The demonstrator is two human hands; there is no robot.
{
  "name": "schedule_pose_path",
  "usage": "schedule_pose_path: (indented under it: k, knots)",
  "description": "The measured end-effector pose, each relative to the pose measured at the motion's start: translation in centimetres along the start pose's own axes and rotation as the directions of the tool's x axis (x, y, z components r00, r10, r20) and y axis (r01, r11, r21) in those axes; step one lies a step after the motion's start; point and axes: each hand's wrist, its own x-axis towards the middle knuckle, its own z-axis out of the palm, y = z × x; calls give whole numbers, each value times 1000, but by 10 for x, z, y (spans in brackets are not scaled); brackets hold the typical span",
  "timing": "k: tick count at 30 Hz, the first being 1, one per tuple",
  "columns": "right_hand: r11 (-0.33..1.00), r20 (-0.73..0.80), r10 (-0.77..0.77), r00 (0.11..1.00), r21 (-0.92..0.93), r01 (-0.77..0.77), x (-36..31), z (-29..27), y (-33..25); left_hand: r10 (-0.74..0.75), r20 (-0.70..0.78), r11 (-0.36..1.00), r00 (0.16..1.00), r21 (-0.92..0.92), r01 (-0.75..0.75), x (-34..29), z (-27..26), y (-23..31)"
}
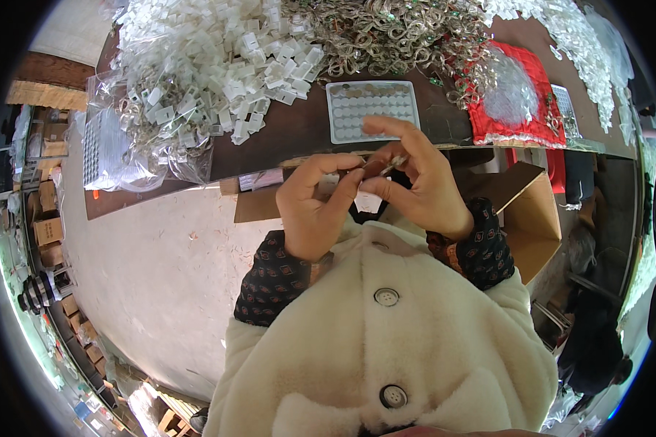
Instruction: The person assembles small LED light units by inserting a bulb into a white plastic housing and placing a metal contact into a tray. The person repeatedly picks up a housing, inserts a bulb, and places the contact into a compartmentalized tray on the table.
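Observation:
My two hands meet in front of my chest, just off the table's near edge. My left hand is closed in a pinch, thumb against forefinger, on something small and mostly hidden. The fingers of my right hand curl around a small shiny coiled piece; it resembles the wire coils on the table, but its exact kind is unclear. Below the fingertips shows a small white plastic piece, and I cannot tell which hand bears it. Beyond my hands lies a pale tray with rows of round coin-like pieces.
A heap of white plastic pieces covers the table's left, beside a clear plastic bag. Coiled clear wires pile up at the back. To the right lie a red bag and more white pieces. Below stands an open cardboard box.

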Motion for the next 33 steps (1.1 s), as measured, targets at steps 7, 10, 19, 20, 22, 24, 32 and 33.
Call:
schedule_pose_path:
  k: [7,10,19,20,22,24,32,33]
  knots:
    - [912,97,-207,973,-340,228,1,-8,-6,-126,158,992,979,25,123,2,-22,-3]
    - [846,195,-286,938,-409,342,1,-2,-1,-207,158,978,966,15,207,2,-25,-4]
    - [856,-47,-316,948,-445,263,3,6,8,252,-112,668,961,739,-89,40,-76,-21]
    - [863,-62,-309,949,-437,253,3,6,9,296,-136,558,945,828,-55,44,-84,-24]
    - [865,-53,-309,950,-431,257,4,7,11,261,-215,480,941,875,66,49,-91,-33]
    - [867,-37,-316,948,-417,273,5,7,13,238,-282,424,929,891,162,52,-93,-43]
    - [912,-85,-210,974,-377,164,3,5,7,459,-275,539,845,842,-19,48,-97,-46]
    - [884,-87,-300,950,-400,243,6,7,7,488,-321,559,812,829,-9,46,-95,-44]
